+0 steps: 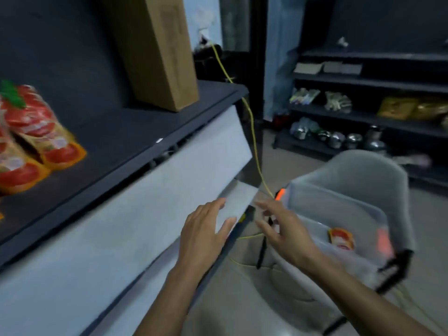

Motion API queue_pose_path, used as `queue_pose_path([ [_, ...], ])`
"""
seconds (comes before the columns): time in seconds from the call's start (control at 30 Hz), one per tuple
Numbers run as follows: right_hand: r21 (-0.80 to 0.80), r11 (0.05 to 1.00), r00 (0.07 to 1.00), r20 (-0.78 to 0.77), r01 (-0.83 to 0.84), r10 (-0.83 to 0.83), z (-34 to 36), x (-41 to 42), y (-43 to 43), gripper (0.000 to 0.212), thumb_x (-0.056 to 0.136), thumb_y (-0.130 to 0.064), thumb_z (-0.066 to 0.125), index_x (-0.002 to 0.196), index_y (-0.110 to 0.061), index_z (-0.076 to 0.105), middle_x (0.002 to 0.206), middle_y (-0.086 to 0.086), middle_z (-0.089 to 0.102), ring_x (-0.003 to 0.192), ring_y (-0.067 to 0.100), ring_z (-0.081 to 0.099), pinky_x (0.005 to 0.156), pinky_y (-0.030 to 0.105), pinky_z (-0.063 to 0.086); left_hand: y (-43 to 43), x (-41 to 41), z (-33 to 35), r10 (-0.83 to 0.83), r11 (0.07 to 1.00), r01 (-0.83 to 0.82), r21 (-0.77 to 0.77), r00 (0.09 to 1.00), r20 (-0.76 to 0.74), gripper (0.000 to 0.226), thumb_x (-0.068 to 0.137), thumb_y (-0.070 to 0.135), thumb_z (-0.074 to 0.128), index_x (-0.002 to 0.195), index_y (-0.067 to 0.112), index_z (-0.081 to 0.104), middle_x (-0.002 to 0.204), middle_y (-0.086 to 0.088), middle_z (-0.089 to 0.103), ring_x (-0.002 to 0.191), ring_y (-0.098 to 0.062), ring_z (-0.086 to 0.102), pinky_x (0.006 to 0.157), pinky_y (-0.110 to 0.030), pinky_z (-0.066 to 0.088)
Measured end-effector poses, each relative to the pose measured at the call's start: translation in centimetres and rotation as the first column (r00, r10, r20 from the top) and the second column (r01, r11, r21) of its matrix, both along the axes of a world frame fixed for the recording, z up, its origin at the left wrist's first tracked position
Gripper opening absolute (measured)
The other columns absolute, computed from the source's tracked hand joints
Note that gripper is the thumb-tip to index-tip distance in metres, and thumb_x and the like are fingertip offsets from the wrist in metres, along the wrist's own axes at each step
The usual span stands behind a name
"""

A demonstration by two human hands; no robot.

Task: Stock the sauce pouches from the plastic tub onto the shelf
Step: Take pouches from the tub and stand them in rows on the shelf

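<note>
1. The sauce pouches (36,139) already stocked lie at the left end of the dark shelf (126,132), overlapping one another with their red-and-yellow faces up. We judge they are grouped there so that the open stretch to their right stays free for more.

2. One remaining pouch (341,238) lies flat on the bottom of the clear plastic tub (339,209). It is the only one we can make out in there, though blur hides part of the tub's floor, so we take the task to be close to done.

3. The tub rests on the seat of a grey chair (373,170), just beside the shelf's end. In our view that keeps it within arm's reach of the shelf.

4. Our right hand (283,226) is above the tub's near rim, fingers spread and slightly curled, holding nothing. It looks aimed at the last pouch but is not touching it.

5. Our left hand (206,231) is also empty, fingers spread loosely, in front of the pale panel (169,190) below the shelf. We cannot tell whether it touches the panel.

6. A tall cardboard box (160,52) stands toward the shelf's right end, well apart from the pouches, so new stock fits between them.

7. A thin yellow cable (252,132) drops past the shelf's corner toward the tub; a reach into the tub could snag it.
</note>
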State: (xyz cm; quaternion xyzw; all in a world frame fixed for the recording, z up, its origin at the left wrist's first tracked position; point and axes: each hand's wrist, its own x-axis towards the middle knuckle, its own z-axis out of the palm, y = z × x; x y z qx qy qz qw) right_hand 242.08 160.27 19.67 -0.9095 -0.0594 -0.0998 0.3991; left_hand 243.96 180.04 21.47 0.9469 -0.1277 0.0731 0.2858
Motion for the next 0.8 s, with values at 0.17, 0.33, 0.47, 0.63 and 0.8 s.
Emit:
queue_pose_path([
  [0.17, 0.012, 0.978, 0.960, -0.196, 0.206, -0.200, -5.4, -1.6, -10.4, 0.034, 0.091, -0.025, 0.062, 0.125, -0.025, 0.058, 0.122, -0.007, 0.059, 0.103, 0.008, 0.057, 0.089, 0.034, 0.050, -10.6, 1.4, -5.2, -0.164, 0.986, 0.158, -0.046, 0.968, -0.193, 0.042, 0.094, 0.043, 0.056, 0.134, 0.030, 0.052, 0.130, 0.011, 0.060, 0.120, -0.011, 0.055, 0.098, -0.033, 0.045],
  [0.33, 0.062, 0.915, 0.840, -0.425, 0.399, -0.338, -11.2, -1.1, -18.0, 0.032, 0.090, -0.022, 0.063, 0.122, -0.021, 0.060, 0.117, -0.006, 0.060, 0.101, 0.011, 0.059, 0.087, 0.026, 0.047, -19.3, 3.9, -9.7, -0.319, 0.948, 0.280, -0.154, 0.856, -0.407, 0.039, 0.093, 0.033, 0.062, 0.130, 0.026, 0.055, 0.122, 0.012, 0.063, 0.108, 0.000, 0.058, 0.083, -0.004, 0.036],
  [0.47, 0.061, 0.826, 0.699, -0.570, 0.561, -0.433, -15.5, 1.2, -23.4, 0.029, 0.090, -0.020, 0.063, 0.119, -0.017, 0.063, 0.114, -0.001, 0.064, 0.103, 0.015, 0.060, 0.092, 0.029, 0.046, -25.5, 8.9, -13.7, -0.361, 0.933, 0.293, -0.212, 0.754, -0.548, 0.034, 0.091, 0.027, 0.063, 0.124, 0.023, 0.059, 0.115, 0.006, 0.067, 0.096, -0.003, 0.060, 0.079, 0.000, 0.039],
  [0.63, -0.017, 0.750, 0.509, -0.724, 0.661, -0.465, -21.5, 6.1, -28.7, 0.028, 0.090, -0.016, 0.062, 0.117, -0.010, 0.062, 0.113, 0.004, 0.065, 0.099, 0.020, 0.059, 0.086, 0.027, 0.043, -32.2, 16.1, -21.0, -0.338, 0.941, 0.228, -0.250, 0.584, -0.738, 0.033, 0.090, 0.028, 0.063, 0.121, 0.018, 0.061, 0.107, 0.002, 0.067, 0.101, -0.013, 0.065, 0.090, -0.027, 0.051],
  [0.8, -0.109, 0.714, 0.308, -0.849, 0.692, -0.429, -28.4, 10.5, -31.4, 0.041, 0.089, -0.021, 0.064, 0.127, -0.008, 0.054, 0.125, 0.012, 0.059, 0.113, 0.027, 0.057, 0.094, 0.032, 0.044, -36.9, 20.5, -28.2, -0.307, 0.926, 0.353, -0.135, 0.496, -0.812, 0.036, 0.091, 0.029, 0.062, 0.124, 0.015, 0.060, 0.117, -0.004, 0.067, 0.107, -0.018, 0.063, 0.094, -0.030, 0.049],
])
